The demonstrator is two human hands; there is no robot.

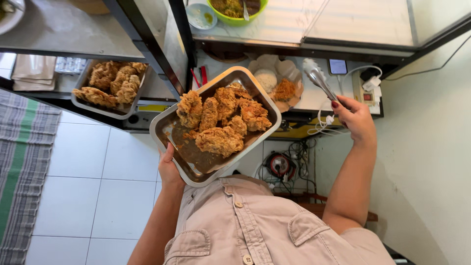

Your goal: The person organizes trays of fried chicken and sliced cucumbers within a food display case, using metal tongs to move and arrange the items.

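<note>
The left hand (pixel 169 169) grips the edge of a steel tray (pixel 164 128) still full of fried chicken (pixel 221 120), while the right hand (pixel 355 118), fingers wrapped around metal tongs (pixel 316 78), hovers over a paper-lined plate (pixel 287 73) already holding rice and one fried piece on the table (pixel 314 98).

White square-tiled floor (pixel 83 196) with a striped grey-green woven mat (pixel 19 162); plain pale wall (pixel 431 147); glass-fronted black-framed display cabinet (pixel 162 44) in daylight.

Your white lower shelf (pixel 314 98) carries a paper plate of rice and crumbs (pixel 274 81) at its middle. A white power strip (pixel 369 91) lies at its right edge.
</note>
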